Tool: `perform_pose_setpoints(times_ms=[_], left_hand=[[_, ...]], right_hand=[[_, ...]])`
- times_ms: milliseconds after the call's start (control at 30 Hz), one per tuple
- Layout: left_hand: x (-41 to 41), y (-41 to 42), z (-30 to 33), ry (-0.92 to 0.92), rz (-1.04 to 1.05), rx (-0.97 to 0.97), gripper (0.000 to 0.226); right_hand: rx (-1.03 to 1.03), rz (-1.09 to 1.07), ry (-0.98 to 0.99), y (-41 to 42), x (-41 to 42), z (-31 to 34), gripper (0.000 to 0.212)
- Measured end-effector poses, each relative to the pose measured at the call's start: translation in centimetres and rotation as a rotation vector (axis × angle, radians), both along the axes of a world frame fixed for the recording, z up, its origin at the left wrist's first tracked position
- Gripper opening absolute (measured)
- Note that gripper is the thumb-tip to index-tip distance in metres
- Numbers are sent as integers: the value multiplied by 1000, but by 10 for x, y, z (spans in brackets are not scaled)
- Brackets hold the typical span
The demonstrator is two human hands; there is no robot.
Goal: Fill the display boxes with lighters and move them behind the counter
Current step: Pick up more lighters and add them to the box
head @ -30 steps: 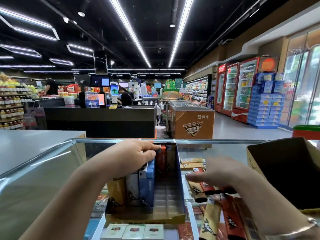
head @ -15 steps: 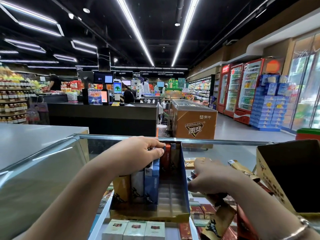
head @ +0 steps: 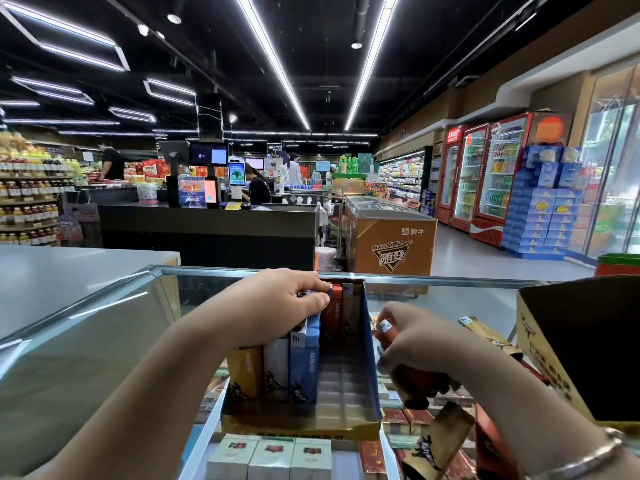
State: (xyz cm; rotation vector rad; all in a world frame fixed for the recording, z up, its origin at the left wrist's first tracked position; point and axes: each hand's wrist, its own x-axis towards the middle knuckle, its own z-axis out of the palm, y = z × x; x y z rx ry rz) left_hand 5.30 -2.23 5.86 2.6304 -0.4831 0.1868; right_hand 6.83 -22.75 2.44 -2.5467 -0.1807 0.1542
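Head cam: display box (head: 370,358) sits on the glass counter (head: 104,341), approx half full. Left hand (head: 277,306) lies over the standing lighters (head: 287,368), fingers curled on their tops. Right hand (head: 415,344) grips a red lighter (head: 412,375) just beside the box wall. Risk, imo: catching that wall could tip the row or drop the lighter among the loose ones (head: 446,441).

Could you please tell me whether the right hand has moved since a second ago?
Yes. The right hand, gripping red lighters, has risen and come closer to the display box's blue right wall.
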Motion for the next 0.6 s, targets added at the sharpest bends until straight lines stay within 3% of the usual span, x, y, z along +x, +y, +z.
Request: perform_pose_setpoints(times_ms=[367, 467, 533, 600], left_hand=[[0, 1, -2, 13, -11, -21, 29], [-6, 1, 0, -25, -25, -39, 31], [-8, -2, 3, -145, -74, -61, 33], [-15, -6, 8, -207, -198, -205, 29]], right_hand=[[454, -18, 14, -17, -4, 13, 42], [746, 99, -72, -15, -11, 26, 50], [920, 228, -99, -12, -16, 32, 58], [935, 331, -121, -5, -22, 33, 57]])
